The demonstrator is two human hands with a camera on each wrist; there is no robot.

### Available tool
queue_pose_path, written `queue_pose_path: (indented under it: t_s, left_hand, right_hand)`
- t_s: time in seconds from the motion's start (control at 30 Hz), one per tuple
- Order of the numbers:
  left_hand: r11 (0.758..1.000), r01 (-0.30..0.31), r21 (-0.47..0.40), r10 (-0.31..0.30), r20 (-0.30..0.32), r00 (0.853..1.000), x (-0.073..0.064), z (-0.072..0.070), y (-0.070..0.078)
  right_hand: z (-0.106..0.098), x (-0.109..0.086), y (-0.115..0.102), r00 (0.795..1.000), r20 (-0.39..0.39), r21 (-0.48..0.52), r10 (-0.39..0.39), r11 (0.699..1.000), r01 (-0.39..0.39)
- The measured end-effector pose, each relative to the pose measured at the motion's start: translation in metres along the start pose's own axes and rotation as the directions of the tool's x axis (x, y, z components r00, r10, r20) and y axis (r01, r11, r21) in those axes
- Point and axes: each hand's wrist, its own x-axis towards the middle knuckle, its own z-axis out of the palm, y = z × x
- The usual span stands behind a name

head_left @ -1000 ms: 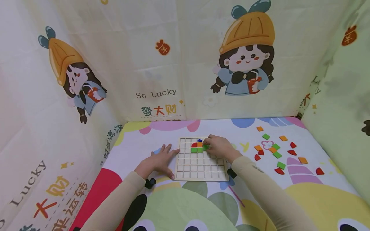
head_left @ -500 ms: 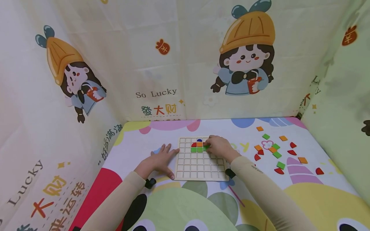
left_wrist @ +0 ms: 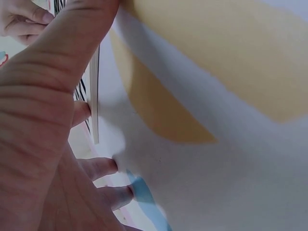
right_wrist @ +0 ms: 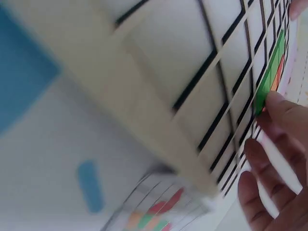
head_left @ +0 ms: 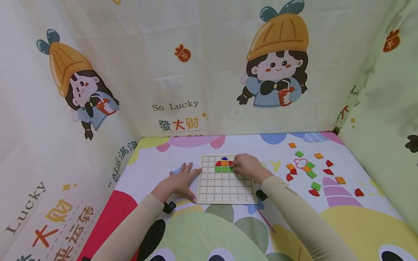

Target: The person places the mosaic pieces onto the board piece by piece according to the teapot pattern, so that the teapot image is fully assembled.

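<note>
A wooden grid board (head_left: 228,202) lies flat on the table. My left hand (head_left: 183,180) spreads along its left side, thumb at the near corner and a fingertip at the edge. My right hand (head_left: 249,167) reaches over the upper right of the board, thumb and forefinger pinching a square green tile (right_wrist: 261,98) at the right end of a green row. Above that row sit an orange square (head_left: 224,163) between two red rounded pieces, the left red piece (head_left: 218,164) fully visible. A blue half-round piece (head_left: 224,158) tops them. My fingers partly cover the pinched tile.
Loose pieces lie scattered on the table to the right: orange squares (head_left: 318,156), green squares (head_left: 315,186) and red quarter-rounds (head_left: 359,192), several of each. A printed cloth (head_left: 215,119) hangs as a wall behind the table and along both sides.
The green tile, earlier tilted at my right fingertips, now lies level in line with the other green squares. The right red piece shows more clearly. My left hand stays put.
</note>
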Motion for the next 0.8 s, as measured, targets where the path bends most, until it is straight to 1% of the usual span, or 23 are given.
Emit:
queue_pose_path:
  t_s: [0.07,0.1,0.17,0.23,0.3,0.37,0.6,0.7,0.8]
  left_hand:
    - [1.0,0.003,0.003,-0.003,0.002,1.0,0.0,0.0,0.0]
    - [1.0,0.006,0.006,-0.006,0.003,1.0,0.0,0.0,0.0]
    - [1.0,0.011,0.01,-0.012,0.005,1.0,0.001,0.0,0.0]
    - [1.0,0.017,0.013,-0.018,0.009,1.0,0.001,0.0,0.0]
    - [1.0,0.021,0.015,-0.021,0.01,1.0,0.001,0.0,0.0]
    - [1.0,0.02,0.014,-0.02,0.009,1.0,-0.001,0.0,0.001]
    - [1.0,0.009,0.007,-0.009,0.009,1.0,-0.002,-0.002,0.002]
    - [1.0,0.006,0.005,-0.006,0.007,1.0,-0.003,-0.003,0.002]
    - [1.0,0.006,0.01,-0.006,0.008,1.0,-0.003,-0.003,0.002]
  right_hand:
    - [0.0,0.0,0.006,1.0,0.015,0.044,-0.018,0.999,0.018]
    - [-0.001,-0.001,0.009,1.0,0.025,0.09,-0.012,0.996,0.01]
    - [-0.001,-0.003,0.015,0.999,0.05,0.188,0.017,0.982,-0.026]
    - [-0.003,-0.005,0.018,0.995,0.073,0.277,0.066,0.957,-0.083]
    - [-0.006,-0.008,0.019,0.992,0.082,0.329,0.097,0.937,-0.119]
    - [-0.008,-0.01,0.021,0.99,0.086,0.332,0.11,0.934,-0.133]
    - [-0.015,-0.016,0.037,0.99,0.074,0.254,0.122,0.957,-0.137]
    - [-0.02,-0.021,0.046,0.989,0.067,0.232,0.13,0.962,-0.142]
    - [-0.025,-0.028,0.056,0.991,0.055,0.184,0.124,0.974,-0.132]
